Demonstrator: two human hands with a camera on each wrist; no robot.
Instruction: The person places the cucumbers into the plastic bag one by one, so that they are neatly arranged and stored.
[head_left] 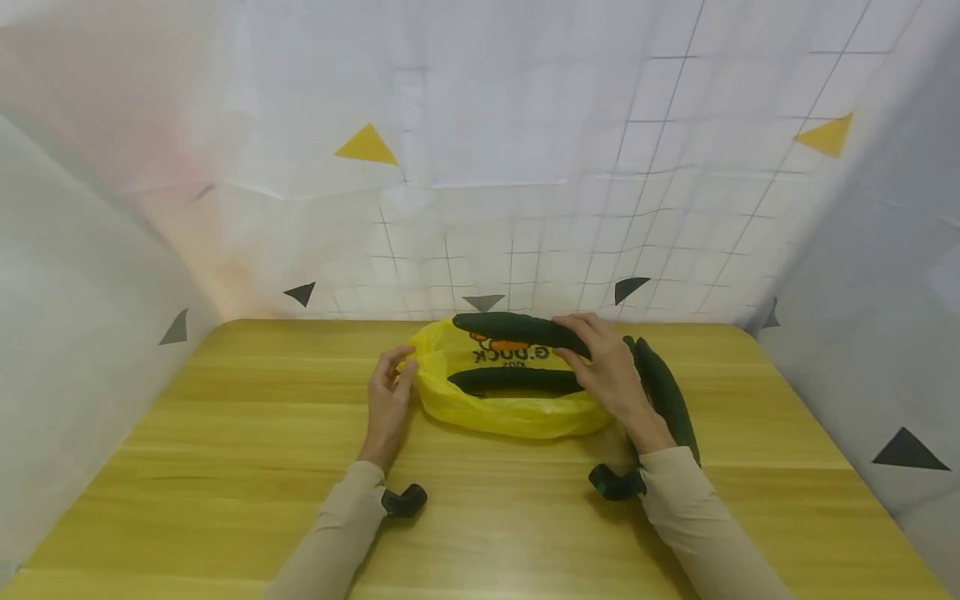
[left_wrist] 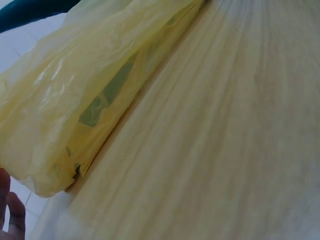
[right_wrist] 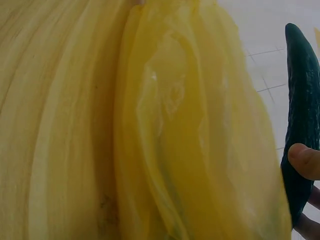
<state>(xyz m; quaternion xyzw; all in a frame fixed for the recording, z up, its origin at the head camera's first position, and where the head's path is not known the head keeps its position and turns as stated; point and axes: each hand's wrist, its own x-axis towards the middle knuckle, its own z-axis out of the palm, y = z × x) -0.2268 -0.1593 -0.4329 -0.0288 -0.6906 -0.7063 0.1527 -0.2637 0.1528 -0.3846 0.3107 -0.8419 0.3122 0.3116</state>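
A yellow plastic bag (head_left: 517, 419) lies with its mouth spread wide, printed with dark lettering and an orange picture. One dark green cucumber (head_left: 517, 381) lies inside it. My right hand (head_left: 606, 367) grips a second cucumber (head_left: 510, 325) near its right end, holding it level over the far side of the bag's mouth. The right wrist view shows the thumb (right_wrist: 306, 161) pressed on this cucumber. At the bag's left end, my left hand (head_left: 390, 400) pinches the rim between thumb and fingers; only its fingertips (left_wrist: 16, 212) show in the left wrist view.
To the right of the bag, partly behind my right forearm, lie further cucumbers (head_left: 667, 396) on the wooden table (head_left: 247, 467). White sheeting (head_left: 510, 233) with grid lines and triangle marks stands behind the table's far edge, with pale walls at both sides.
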